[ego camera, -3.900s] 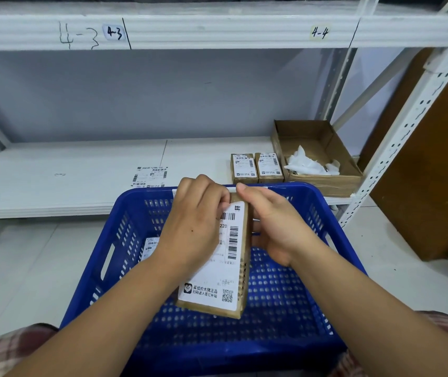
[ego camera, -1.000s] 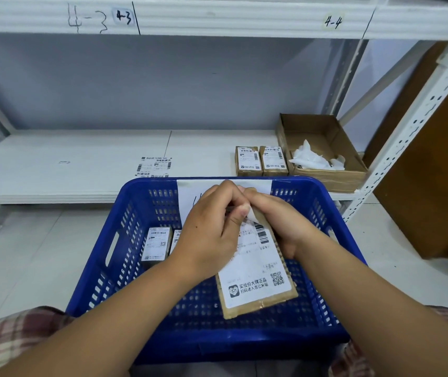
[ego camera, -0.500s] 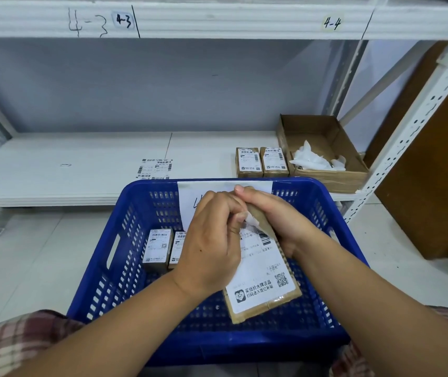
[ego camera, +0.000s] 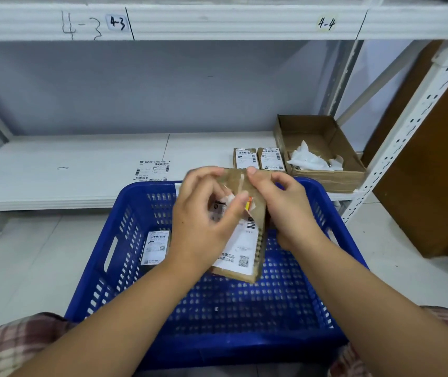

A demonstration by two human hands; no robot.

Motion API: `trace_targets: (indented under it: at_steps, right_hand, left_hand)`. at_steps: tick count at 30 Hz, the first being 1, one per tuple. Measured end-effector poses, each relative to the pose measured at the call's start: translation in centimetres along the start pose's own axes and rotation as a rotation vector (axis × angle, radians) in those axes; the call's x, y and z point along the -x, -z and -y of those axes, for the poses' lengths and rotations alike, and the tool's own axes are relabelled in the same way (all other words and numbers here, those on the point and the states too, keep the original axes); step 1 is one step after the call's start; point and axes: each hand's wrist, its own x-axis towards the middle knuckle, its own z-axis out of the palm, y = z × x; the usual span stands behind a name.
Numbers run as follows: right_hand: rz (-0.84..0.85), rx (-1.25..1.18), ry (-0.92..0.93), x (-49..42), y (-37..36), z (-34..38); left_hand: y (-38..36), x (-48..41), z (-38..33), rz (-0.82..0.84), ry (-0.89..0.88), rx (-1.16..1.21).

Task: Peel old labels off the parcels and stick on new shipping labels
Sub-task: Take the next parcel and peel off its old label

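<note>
Brown parcel [ego camera: 258, 216] is being gripped at its top by R hand [ego camera: 288, 210], while L hand [ego camera: 201, 227] is pinching the curled top corner of its white label [ego camera: 240, 246]. Hands are hovering over a blue basket [ego camera: 124, 227] w/ another parcel [ego camera: 156, 247] inside; 2 more parcels [ego camera: 271, 158] are sitting on shelf [ego camera: 67, 172] behind.

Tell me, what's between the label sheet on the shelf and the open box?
Two labelled parcels side by side on the shelf, next to the box; bare shelf nearer the sheet. The head view shows it.
</note>
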Motion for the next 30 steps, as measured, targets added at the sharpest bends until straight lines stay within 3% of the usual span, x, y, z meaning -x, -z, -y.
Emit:
trace_targets:
  at_steps: [6,9,14,19,24,30]
  right_hand:
    - [-0.012,0.041,0.037,0.4,-0.4,0.0]
    - [0.076,-0.095,-0.045,0.5,-0.5,-0.2]
    - [0.234,-0.093,-0.055,0.9,-0.5,-0.4]
    - [0.138,0.06,0.081,1.5,-1.2,-1.2]
    - [0.061,0.144,0.158,2.3,-2.4,-1.8]
    - [0.075,0.201,0.228,2.3,-1.7,-1.8]
  left_hand:
    - [-0.6,-0.5,0.3,-0.106,0.263,0.087]
    - [-0.4,-0.8,0.3,-0.101,0.299,0.103]
    - [0.5,-1.2,0.5,-0.008,0.343,0.067]
    - [-0.1,-1.1,0.7,0.076,0.361,-0.016]
    - [-0.2,-1.3,1.4,0.017,0.437,-0.028]
    - [0.3,-2.1,2.2,0.193,0.473,-0.025]
